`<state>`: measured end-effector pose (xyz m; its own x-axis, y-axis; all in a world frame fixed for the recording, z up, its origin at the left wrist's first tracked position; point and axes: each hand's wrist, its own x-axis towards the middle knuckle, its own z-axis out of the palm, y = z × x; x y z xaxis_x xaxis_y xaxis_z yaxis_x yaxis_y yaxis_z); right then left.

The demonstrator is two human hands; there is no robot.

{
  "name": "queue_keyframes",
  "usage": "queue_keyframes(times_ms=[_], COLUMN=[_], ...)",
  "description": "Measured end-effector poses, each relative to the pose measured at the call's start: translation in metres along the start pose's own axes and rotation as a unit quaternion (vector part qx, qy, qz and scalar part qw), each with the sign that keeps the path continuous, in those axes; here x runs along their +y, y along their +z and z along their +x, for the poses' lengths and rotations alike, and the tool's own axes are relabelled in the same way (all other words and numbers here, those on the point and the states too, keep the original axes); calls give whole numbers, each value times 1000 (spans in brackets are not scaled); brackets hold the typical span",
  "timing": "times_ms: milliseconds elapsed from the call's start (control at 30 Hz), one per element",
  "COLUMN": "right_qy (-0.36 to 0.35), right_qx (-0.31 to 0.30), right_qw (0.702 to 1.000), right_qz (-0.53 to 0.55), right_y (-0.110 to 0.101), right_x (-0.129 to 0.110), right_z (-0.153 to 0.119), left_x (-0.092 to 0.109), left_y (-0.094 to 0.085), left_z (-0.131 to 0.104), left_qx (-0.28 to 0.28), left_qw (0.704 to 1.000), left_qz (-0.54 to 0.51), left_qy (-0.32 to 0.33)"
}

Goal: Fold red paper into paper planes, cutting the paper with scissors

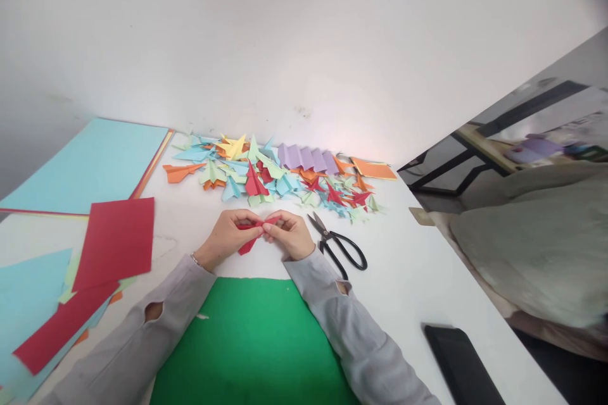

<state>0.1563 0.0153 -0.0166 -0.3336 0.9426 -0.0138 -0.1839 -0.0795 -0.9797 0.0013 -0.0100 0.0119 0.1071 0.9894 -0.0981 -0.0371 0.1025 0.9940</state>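
Observation:
Between my two hands is a small piece of folded red paper [247,245], its lower point hanging down to the left. My left hand [228,235] pinches it from the left with thumb and fingers. From the right, my right hand [291,234] grips its other end, and the two thumbs nearly meet. Fingers cover much of the paper's shape. Just beyond the hands lies a pile of folded paper planes and stars, among them a red paper plane [255,182]. Black-handled scissors [339,243] rest open beside my right hand.
A green sheet [251,342] lies under my forearms. To the left are large blue sheets [95,164], a red square [116,240] and loose strips. Pleated purple paper [306,158] and orange paper [375,169] sit near the wall. A black phone-like object [463,364] lies at right.

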Motion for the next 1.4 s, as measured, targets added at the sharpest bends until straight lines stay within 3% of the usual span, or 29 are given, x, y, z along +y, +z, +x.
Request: queue_keyframes(times_ms=[300, 533, 933, 1400], right_qy=[-26, -21, 27, -8], right_qx=[29, 33, -11, 1], right_qw=[999, 999, 999, 1000], right_qz=[33, 33, 38, 17], right_y=[0, -1, 0, 4], right_x=[1, 2, 1, 3], right_z=[0, 0, -1, -3], left_x=[0, -3, -7, -4], left_y=[-1, -1, -2, -2], left_z=[2, 1, 3, 2], left_qx=[104, 33, 56, 48], left_qw=[994, 999, 995, 999], left_qz=[24, -1, 79, 16], left_qy=[19, 35, 32, 16])
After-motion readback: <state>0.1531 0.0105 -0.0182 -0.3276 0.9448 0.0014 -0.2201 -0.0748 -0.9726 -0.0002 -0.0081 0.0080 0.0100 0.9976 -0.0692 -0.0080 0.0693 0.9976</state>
